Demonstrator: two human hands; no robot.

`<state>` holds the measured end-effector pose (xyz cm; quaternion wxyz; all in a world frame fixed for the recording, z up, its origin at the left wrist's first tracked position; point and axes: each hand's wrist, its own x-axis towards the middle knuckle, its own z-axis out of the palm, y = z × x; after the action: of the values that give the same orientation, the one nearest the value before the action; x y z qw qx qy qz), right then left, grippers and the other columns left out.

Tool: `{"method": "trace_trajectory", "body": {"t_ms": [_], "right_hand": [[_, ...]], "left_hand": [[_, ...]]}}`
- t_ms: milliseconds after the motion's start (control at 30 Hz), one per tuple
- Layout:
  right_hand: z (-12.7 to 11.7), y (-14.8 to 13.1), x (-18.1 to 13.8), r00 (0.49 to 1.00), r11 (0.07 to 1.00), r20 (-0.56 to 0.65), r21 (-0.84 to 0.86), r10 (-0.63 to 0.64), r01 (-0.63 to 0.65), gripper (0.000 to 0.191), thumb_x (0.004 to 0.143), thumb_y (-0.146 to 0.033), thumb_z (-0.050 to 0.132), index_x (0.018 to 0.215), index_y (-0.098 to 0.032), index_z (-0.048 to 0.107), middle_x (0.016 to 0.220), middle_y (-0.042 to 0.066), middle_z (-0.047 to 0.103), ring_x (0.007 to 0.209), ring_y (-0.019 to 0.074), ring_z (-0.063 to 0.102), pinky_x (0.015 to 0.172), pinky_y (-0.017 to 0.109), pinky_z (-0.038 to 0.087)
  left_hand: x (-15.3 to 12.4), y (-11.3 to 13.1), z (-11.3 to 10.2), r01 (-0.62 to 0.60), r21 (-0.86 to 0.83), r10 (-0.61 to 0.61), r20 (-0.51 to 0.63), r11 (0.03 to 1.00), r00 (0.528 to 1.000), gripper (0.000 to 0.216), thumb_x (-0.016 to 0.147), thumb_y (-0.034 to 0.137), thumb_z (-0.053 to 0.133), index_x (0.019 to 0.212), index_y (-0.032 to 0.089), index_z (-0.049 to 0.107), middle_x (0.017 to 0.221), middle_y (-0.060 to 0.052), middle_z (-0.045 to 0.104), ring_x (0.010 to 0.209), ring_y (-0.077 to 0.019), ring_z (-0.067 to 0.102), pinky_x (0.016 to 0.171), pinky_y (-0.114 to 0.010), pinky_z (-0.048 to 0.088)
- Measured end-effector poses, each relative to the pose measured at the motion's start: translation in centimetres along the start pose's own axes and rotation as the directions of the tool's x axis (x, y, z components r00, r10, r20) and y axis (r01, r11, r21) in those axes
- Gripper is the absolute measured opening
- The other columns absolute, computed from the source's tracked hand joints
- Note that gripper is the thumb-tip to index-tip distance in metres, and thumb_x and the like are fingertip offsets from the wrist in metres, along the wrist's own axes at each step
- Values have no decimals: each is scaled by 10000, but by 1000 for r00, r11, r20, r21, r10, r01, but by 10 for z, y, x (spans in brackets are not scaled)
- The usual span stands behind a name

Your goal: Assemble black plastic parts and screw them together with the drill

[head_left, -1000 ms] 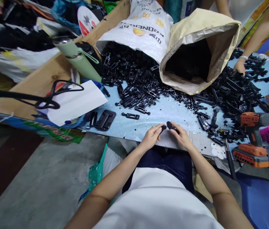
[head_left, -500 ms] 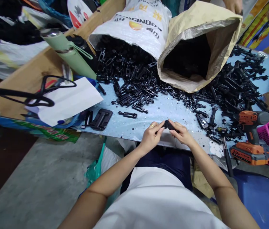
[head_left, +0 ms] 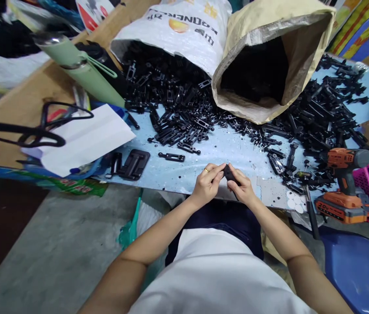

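Observation:
A small black plastic part (head_left: 229,174) is between my hands, just over the front edge of the blue tabletop (head_left: 158,176). My right hand (head_left: 243,187) is closed round its right side, thumb on top. The fingers of my left hand (head_left: 206,184), which wears a ring, pinch at the part's left end; whether a second piece is in them is hidden. Beyond my hands lies a single black slotted link (head_left: 171,157). Behind it spreads a heap of similar black links and pins (head_left: 184,109).
A white sack (head_left: 177,32) and an open paper sack (head_left: 272,109) stand at the back. More black parts (head_left: 321,109) are heaped at right, near an orange cordless drill (head_left: 343,187) and a hammer (head_left: 311,213). A green bottle (head_left: 86,74) and white paper (head_left: 89,139) are left.
The black part has turned from lying across between my hands to slanting down into my right hand. My left fingers have curled more. The view has shifted slightly, and the co-worker's hands have left it.

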<state>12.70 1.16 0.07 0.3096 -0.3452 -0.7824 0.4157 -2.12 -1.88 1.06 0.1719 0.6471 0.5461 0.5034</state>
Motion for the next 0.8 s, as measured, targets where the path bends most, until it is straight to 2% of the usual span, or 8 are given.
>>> {"method": "trace_trajectory", "body": {"t_ms": [100, 200, 300, 367, 433, 500, 600, 800], "right_hand": [[-9, 10, 6, 995, 994, 96, -107, 38, -28, 508, 903, -465, 370, 1375, -278, 373, 1069, 74, 583, 870, 181, 585, 765, 339, 501], [-52, 26, 27, 992, 935, 68, -347, 102, -73, 419, 879, -421, 444, 1274, -290, 499, 1078, 62, 605, 948, 206, 568, 828, 370, 475], [-118, 47, 61, 946, 728, -266, -610, 183, -313, 325, 883, -301, 444, 1170, -209, 566, 1063, 99, 605, 978, 218, 530, 868, 394, 430], [-157, 60, 84, 912, 653, -357, -646, 199, -396, 288, 870, -182, 418, 1096, -110, 581, 1073, 182, 579, 1024, 253, 485, 890, 447, 380], [-180, 72, 102, 902, 619, -367, -661, 225, -424, 189, 804, -87, 469, 929, -89, 610, 969, 202, 593, 1004, 265, 477, 865, 460, 368], [-189, 81, 113, 905, 606, -350, -674, 242, -423, 91, 723, -50, 553, 762, -124, 589, 831, 159, 599, 963, 255, 487, 843, 440, 369], [-188, 89, 119, 916, 604, -324, -689, 237, -400, 188, 638, -43, 634, 616, -169, 497, 729, 97, 568, 932, 232, 485, 843, 414, 354], [-195, 71, 103, 935, 586, -300, -729, 190, -353, 235, 631, 3, 610, 631, -182, 465, 923, 135, 563, 963, 230, 456, 808, 370, 350]], "left_hand": [[-11, -9, 8, 172, 19, -171, -14, 985, 985, 349, 935, 290, 328, 1136, 169, 587, 895, -77, 615, 834, -163, 583, 759, -309, 486], [-23, -18, 13, 292, 158, -298, 15, 943, 954, 368, 906, 218, 353, 1237, 168, 507, 1000, -109, 597, 919, -199, 585, 802, -354, 481], [-21, -24, 12, 63, 341, -165, 279, 938, 946, 438, 823, 131, 442, 1246, 226, 505, 1176, -115, 550, 1124, -260, 498, 963, -487, 369], [-12, -26, 12, -167, 357, -43, 513, 919, 857, 418, 799, 90, 451, 1157, 269, 571, 1140, -75, 591, 1145, -259, 482, 1017, -562, 264], [-2, -25, 13, -299, 364, 0, 634, 882, 773, 382, 807, 72, 436, 1088, 268, 604, 1011, -57, 645, 1038, -229, 544, 1016, -564, 255], [4, -22, 13, -341, 414, -8, 645, 844, 764, 350, 825, 83, 432, 1091, 238, 599, 908, -64, 660, 911, -208, 581, 982, -512, 314], [4, -19, 10, -334, 482, -18, 591, 810, 807, 308, 845, 131, 450, 1114, 199, 582, 857, -82, 652, 847, -209, 586, 898, -435, 382], [-7, -26, -3, -285, 547, -81, 549, 787, 832, 274, 847, 147, 462, 1085, 183, 594, 845, -92, 640, 843, -218, 580, 814, -372, 395]]}}
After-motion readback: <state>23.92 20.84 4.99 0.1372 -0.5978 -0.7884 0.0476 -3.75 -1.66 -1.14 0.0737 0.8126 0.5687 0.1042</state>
